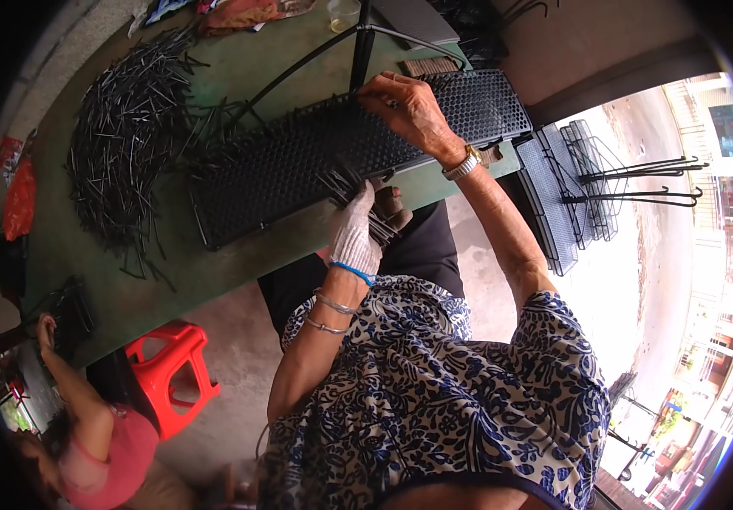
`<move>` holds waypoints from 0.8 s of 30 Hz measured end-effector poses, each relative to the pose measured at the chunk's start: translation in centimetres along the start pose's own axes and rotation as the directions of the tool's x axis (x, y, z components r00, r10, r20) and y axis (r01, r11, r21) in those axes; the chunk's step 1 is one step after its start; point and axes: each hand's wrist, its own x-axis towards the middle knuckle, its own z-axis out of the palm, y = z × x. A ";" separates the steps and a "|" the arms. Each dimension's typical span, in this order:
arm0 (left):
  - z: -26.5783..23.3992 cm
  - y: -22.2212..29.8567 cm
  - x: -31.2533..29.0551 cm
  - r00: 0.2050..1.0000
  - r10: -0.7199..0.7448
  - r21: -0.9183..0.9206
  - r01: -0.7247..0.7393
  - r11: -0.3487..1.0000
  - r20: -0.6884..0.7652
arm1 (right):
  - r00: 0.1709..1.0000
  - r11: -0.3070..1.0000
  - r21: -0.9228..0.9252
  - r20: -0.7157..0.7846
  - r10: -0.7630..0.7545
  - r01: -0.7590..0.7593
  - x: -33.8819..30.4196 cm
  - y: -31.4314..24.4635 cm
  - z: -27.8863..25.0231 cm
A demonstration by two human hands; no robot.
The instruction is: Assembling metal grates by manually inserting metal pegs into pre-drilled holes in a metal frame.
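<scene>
A long black perforated panel (268, 183) lies across the green table in front of me, with short black strips sticking up along its far edge. My left hand (353, 234), in a whitish knitted glove, is closed around a bundle of thin black strips (341, 181) at the panel's near edge. The bundle's other ends come out below the hand. My bare right hand (416, 112) is over the panel's far edge, thumb and fingers pinched together. Whatever the fingertips hold is too small to make out. A black wire frame (363, 51) rises behind the panel near this hand.
A big heap of loose black strips (128, 136) covers the left of the table (188, 276). More wire-mesh racks (553, 183) stand at the right. A red plastic stool (183, 382) is at the lower left, beside a person in a pink top (111, 450). A cup (342, 15) stands at the back.
</scene>
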 end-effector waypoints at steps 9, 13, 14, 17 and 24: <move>0.6 0.6 -0.5 0.998 0.050 0.024 -0.051 0.998 0.038 | 0.971 0.950 -0.306 -0.239 -0.012 -0.064 -1.3 0.2 1.2; 0.9 0.6 -0.5 0.997 0.069 0.060 -0.070 0.996 0.019 | 0.964 0.934 -0.314 -0.250 0.089 -0.167 -1.0 -0.3 0.6; 0.8 0.6 -0.3 0.997 0.058 0.054 -0.060 0.997 0.044 | 0.964 0.934 -0.316 -0.252 0.089 -0.169 -0.9 -0.3 0.5; 0.9 0.6 -0.5 0.996 0.041 0.046 -0.045 0.998 0.075 | 0.974 0.941 -0.312 -0.219 0.062 -0.130 -0.7 -0.3 0.5; 1.4 0.8 -1.1 0.998 0.045 0.203 -0.054 0.978 0.052 | 0.975 0.873 -0.444 -0.177 0.135 -0.201 -0.7 -0.3 0.8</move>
